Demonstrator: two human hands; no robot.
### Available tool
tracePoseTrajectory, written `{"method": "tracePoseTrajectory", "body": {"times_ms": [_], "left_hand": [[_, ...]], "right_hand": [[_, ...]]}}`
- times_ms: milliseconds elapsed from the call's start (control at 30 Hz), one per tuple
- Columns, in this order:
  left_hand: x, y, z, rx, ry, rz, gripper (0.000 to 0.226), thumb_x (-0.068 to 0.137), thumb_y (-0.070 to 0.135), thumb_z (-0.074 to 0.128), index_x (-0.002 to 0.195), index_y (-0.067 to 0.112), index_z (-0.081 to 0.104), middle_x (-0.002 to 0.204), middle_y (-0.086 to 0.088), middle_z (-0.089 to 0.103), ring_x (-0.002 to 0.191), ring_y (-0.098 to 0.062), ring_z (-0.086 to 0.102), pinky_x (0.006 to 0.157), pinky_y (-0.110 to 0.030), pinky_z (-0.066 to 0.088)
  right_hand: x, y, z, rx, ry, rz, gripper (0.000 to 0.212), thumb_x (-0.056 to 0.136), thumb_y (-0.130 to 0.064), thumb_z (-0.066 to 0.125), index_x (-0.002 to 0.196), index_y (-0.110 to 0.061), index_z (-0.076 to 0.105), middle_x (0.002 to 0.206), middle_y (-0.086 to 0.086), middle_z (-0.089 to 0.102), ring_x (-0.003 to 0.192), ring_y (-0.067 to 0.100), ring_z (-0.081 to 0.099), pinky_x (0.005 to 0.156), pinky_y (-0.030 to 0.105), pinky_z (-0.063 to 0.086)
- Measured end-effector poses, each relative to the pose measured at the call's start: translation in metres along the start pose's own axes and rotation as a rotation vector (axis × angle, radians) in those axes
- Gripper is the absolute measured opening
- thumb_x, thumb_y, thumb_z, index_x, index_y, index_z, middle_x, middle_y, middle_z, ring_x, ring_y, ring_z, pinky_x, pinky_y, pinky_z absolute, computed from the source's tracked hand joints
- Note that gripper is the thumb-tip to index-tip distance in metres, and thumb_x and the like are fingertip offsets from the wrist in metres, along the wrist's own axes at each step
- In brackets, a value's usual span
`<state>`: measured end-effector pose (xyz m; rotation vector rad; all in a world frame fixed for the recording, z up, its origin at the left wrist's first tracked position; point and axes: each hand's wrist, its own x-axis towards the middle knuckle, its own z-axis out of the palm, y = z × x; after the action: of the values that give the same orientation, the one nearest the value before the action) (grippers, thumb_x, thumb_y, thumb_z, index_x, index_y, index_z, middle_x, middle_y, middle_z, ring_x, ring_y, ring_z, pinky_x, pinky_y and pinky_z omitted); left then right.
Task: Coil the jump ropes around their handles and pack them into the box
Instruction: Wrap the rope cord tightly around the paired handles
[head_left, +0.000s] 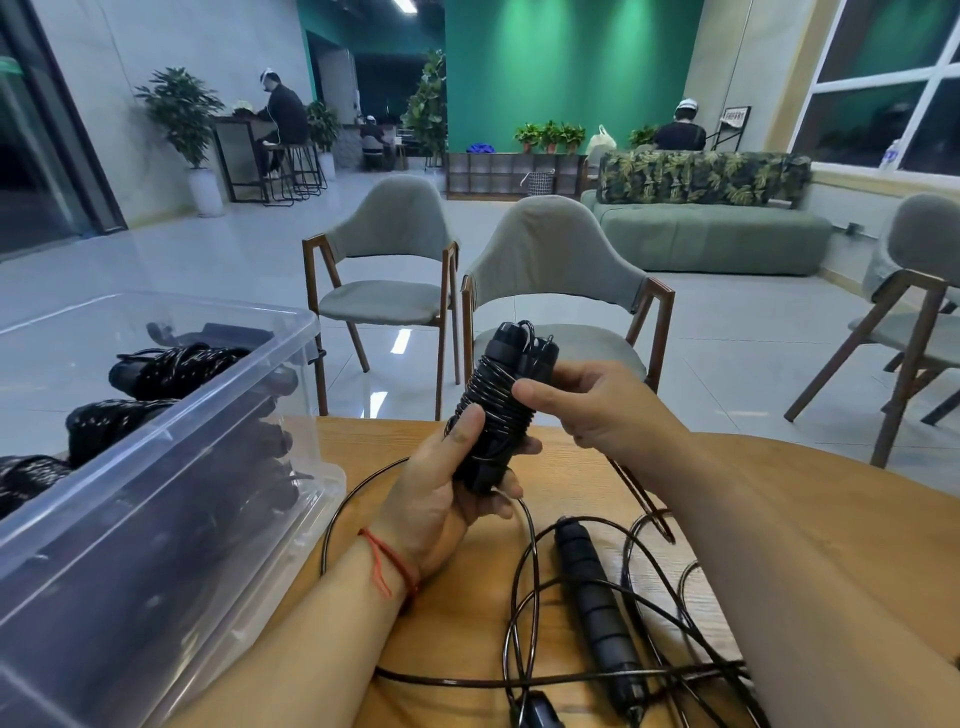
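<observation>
My left hand (457, 483) comes up from the lower left, wrist bent, thumb and fingers curled round the coiled handles (498, 405). My right hand (587, 410) reaches in from the right, thumb pressed on them, fingers wrapped behind.

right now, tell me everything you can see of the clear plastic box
The clear plastic box is a translucent rectangular tub with rounded corners and a thick rim lip. It is open, with no lid in view. It sits upright on the left part of the wooden table, partly cut off by the frame edge. Inside lie several black coiled jump ropes flecked with white.
</observation>
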<state>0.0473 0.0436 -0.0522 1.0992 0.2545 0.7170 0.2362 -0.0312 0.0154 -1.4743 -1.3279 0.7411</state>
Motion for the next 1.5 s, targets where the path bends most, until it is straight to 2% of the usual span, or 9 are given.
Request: {"method": "tracePoseTrajectory", "body": {"times_ms": [233, 433, 700, 867, 1100, 1233, 1333, 1400, 1500], "left_hand": [[0.004, -0.007, 0.004, 0.246, 0.197, 0.164, 0.048, 0.099, 0.049, 0.06, 0.132, 0.013, 0.061, 0.11, -0.021, 0.075, 0.074, -0.034, 0.069, 0.06, -0.039, 0.058], [0.006, -0.012, 0.002, 0.527, 0.348, 0.298, 0.035, 0.101, 0.043, 0.061, 0.129, 0.022, 0.061, 0.099, -0.008, 0.075, 0.075, -0.031, 0.074, 0.061, -0.045, 0.062], [0.01, -0.013, -0.009, 0.872, 0.403, 0.408, 0.055, 0.102, 0.043, 0.066, 0.153, 0.041, 0.045, 0.123, 0.011, 0.065, 0.111, -0.006, 0.065, 0.085, -0.016, 0.054], [0.01, -0.016, -0.008, 1.038, 0.464, 0.516, 0.07, 0.099, 0.038, 0.072, 0.159, 0.044, 0.036, 0.128, 0.008, 0.051, 0.113, -0.002, 0.056, 0.089, -0.008, 0.048], [0.008, -0.022, -0.011, 1.356, 0.567, 0.71, 0.089, 0.089, 0.007, 0.08, 0.16, 0.038, 0.037, 0.135, -0.005, 0.049, 0.124, -0.025, 0.053, 0.099, -0.049, 0.058], [0.009, -0.021, -0.017, 1.534, 0.629, 0.809, 0.098, 0.08, 0.001, 0.084, 0.16, 0.035, 0.038, 0.133, -0.01, 0.053, 0.119, -0.029, 0.054, 0.095, -0.054, 0.057], [0.007, -0.02, -0.012, 1.407, 0.521, 0.754, 0.085, 0.088, 0.016, 0.083, 0.16, 0.035, 0.04, 0.135, -0.003, 0.051, 0.121, -0.021, 0.054, 0.096, -0.043, 0.059], [0.004, -0.017, -0.007, 1.096, 0.41, 0.63, 0.065, 0.097, 0.034, 0.074, 0.156, 0.032, 0.048, 0.135, 0.004, 0.057, 0.122, -0.014, 0.059, 0.096, -0.029, 0.057], [0.003, -0.01, -0.007, 0.475, 0.317, 0.292, 0.05, 0.101, 0.054, 0.055, 0.138, 0.022, 0.064, 0.116, -0.011, 0.073, 0.093, -0.026, 0.074, 0.075, -0.044, 0.06]], "right_hand": [[0.004, 0.003, 0.001, -0.076, 0.088, 0.003, 0.04, 0.082, -0.059, 0.074, 0.103, -0.026, 0.082, 0.07, -0.022, 0.071, 0.063, -0.009, 0.062, 0.069, 0.023, 0.043], [0.007, 0.008, 0.009, -0.141, 0.134, -0.014, 0.032, 0.096, -0.047, 0.073, 0.115, -0.023, 0.081, 0.075, -0.017, 0.073, 0.066, -0.008, 0.063, 0.062, 0.017, 0.046], [0.004, 0.007, 0.017, 0.013, 0.074, 0.088, 0.026, 0.104, -0.026, 0.07, 0.13, -0.024, 0.073, 0.113, -0.004, 0.076, 0.067, 0.011, 0.064, 0.074, 0.031, 0.059], [0.005, 0.001, 0.018, 0.158, 0.029, 0.156, 0.035, 0.097, -0.01, 0.077, 0.131, -0.018, 0.07, 0.108, 0.007, 0.074, 0.074, 0.015, 0.069, 0.071, 0.029, 0.058], [0.0, -0.013, 0.017, 0.112, -0.005, 0.223, 0.035, 0.095, -0.009, 0.075, 0.129, -0.015, 0.066, 0.111, 0.013, 0.072, 0.085, 0.02, 0.07, 0.072, 0.033, 0.063], [-0.003, -0.016, 0.019, 0.28, -0.046, 0.24, 0.038, 0.098, -0.04, 0.075, 0.128, -0.018, 0.07, 0.124, 0.01, 0.072, 0.084, 0.018, 0.064, 0.069, 0.03, 0.057], [0.001, -0.01, 0.018, 0.212, 0.035, 0.222, 0.043, 0.094, -0.051, 0.077, 0.124, -0.02, 0.073, 0.12, 0.006, 0.074, 0.078, 0.012, 0.063, 0.07, 0.029, 0.054], [0.002, -0.008, 0.014, 0.224, 0.046, 0.193, 0.044, 0.093, -0.049, 0.078, 0.124, -0.018, 0.074, 0.117, 0.005, 0.074, 0.074, 0.008, 0.061, 0.066, 0.026, 0.05], [0.001, -0.008, 0.005, 0.22, 0.035, 0.186, 0.046, 0.095, -0.049, 0.076, 0.127, -0.015, 0.072, 0.12, 0.009, 0.071, 0.075, 0.008, 0.06, 0.064, 0.023, 0.048]]}}
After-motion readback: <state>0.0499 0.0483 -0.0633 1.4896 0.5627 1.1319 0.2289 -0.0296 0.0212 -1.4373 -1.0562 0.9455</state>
